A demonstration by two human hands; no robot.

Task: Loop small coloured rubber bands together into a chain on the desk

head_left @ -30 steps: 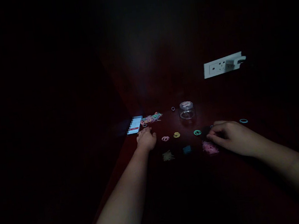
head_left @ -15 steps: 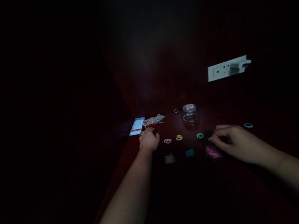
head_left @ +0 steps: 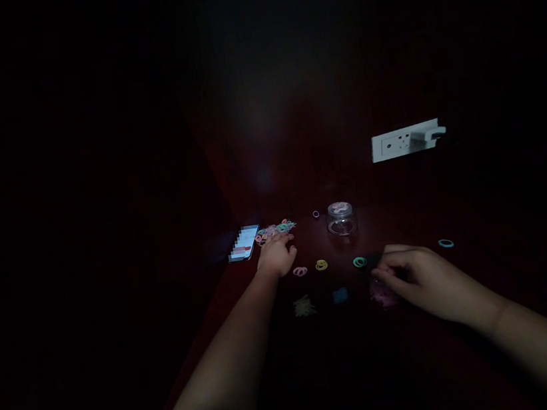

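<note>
My left hand [head_left: 277, 255] reaches over the near edge of a mixed pile of coloured bands [head_left: 277, 230], its fingers apart. My right hand [head_left: 411, 272] is pinched above a pink pile [head_left: 383, 295]; whatever its fingertips hold is too small and dark to make out. Between the hands lie pink bands [head_left: 300, 271], yellow bands [head_left: 321, 265] and green bands [head_left: 359, 261]. Nearer to me are a pale yellowish pile [head_left: 304, 306] and a small blue pile [head_left: 340, 295].
A lit phone [head_left: 245, 243] lies left of the mixed pile. Toward the back stand a clear lidded jar [head_left: 340, 219] and a purple band [head_left: 316, 214]. A blue band [head_left: 446, 243] lies at the right. On the wall is a socket panel [head_left: 403, 141] with a plug.
The view has shifted slightly. My left hand has moved a little right, over the near edge of the mixed pile. My right hand keeps its pinch near the pink pile.
</note>
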